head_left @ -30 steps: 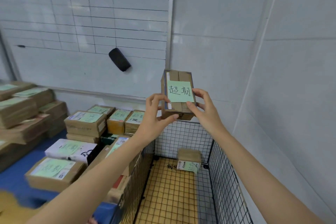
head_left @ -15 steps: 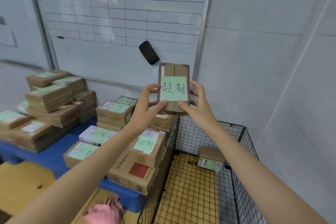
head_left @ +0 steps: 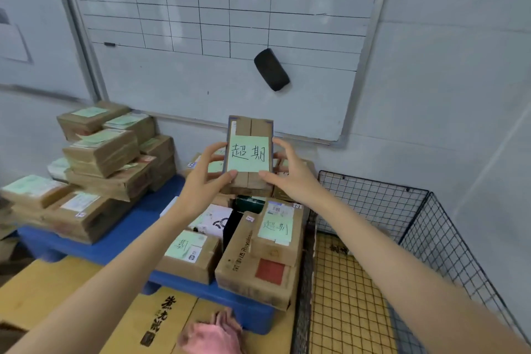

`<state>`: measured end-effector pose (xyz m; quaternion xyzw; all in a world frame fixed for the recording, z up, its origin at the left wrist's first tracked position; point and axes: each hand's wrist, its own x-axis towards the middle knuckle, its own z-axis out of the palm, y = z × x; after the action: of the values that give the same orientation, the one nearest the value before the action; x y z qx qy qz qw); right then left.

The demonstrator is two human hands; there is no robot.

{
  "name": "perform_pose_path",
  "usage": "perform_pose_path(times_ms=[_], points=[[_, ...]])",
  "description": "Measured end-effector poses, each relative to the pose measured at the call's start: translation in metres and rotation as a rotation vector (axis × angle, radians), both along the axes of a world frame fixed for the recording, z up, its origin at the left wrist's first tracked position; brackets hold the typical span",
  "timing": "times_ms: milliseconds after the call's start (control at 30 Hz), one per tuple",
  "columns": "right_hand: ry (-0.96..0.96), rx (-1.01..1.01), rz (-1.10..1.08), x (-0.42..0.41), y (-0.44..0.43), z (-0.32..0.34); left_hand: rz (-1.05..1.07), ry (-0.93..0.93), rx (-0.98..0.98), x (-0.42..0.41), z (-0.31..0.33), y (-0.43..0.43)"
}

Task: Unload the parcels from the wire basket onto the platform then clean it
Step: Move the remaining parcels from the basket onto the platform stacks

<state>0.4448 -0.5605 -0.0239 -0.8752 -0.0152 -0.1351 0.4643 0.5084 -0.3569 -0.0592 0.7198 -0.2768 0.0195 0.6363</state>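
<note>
Clamped by its long sides between left grip [head_left: 204,178] and right grip [head_left: 290,177]: small brown cardboard parcel with green note [head_left: 249,152]. Hung long axis pointing away, over stacked brown boxes [head_left: 258,256] on the blue plastic platform [head_left: 115,236], left of the black wire basket [head_left: 373,204].

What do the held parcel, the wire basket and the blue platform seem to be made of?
Held parcel: matte brown cardboard, with a flap seam visible. Wire basket: thin black wire grid, probably coated metal. Platform: smooth blue surface with rounded edges, likely plastic.
</note>
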Motion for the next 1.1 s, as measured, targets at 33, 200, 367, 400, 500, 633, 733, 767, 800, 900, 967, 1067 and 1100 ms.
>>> perform_pose_path(times_ms=[33,200,367,400,500,633,733,767,800,900,967,1067,1100], points=[[0.03,-0.024,0.009,0.005,0.005,-0.002,0.0,0.011,0.004,0.004,-0.006,0.008],[0.035,-0.193,-0.043,0.022,0.019,-0.013,0.0,0.081,0.072,0.022,-0.053,0.042],[0.022,-0.437,-0.173,0.031,0.011,-0.032,-0.066,0.168,0.139,0.037,-0.102,0.059],[0.037,-0.457,-0.188,0.033,0.01,-0.036,-0.089,0.185,0.144,0.04,-0.109,0.059],[0.076,-0.461,-0.226,0.035,0.007,-0.045,-0.12,0.217,0.148,0.046,-0.127,0.057],[0.1,-0.506,-0.253,0.035,0.004,-0.051,-0.153,0.231,0.168,0.052,-0.144,0.051],[0.115,-0.514,-0.28,0.033,0.002,-0.051,-0.173,0.236,0.2,0.058,-0.151,0.047],[0.12,-0.515,-0.288,0.033,0.001,-0.051,-0.18,0.232,0.216,0.059,-0.153,0.046],[0.125,-0.517,-0.29,0.033,0.001,-0.051,-0.185,0.221,0.232,0.062,-0.156,0.044],[0.152,-0.548,-0.287,0.032,-0.001,-0.053,-0.161,0.204,0.274,0.067,-0.162,0.038],[0.162,-0.571,-0.288,0.031,-0.004,-0.054,-0.157,0.183,0.294,0.066,-0.161,0.032],[0.174,-0.575,-0.3,0.032,-0.007,-0.054,-0.155,0.134,0.353,0.067,-0.161,0.026],[0.18,-0.574,-0.303,0.032,-0.008,-0.055,-0.154,0.14,0.367,0.067,-0.161,0.026]])
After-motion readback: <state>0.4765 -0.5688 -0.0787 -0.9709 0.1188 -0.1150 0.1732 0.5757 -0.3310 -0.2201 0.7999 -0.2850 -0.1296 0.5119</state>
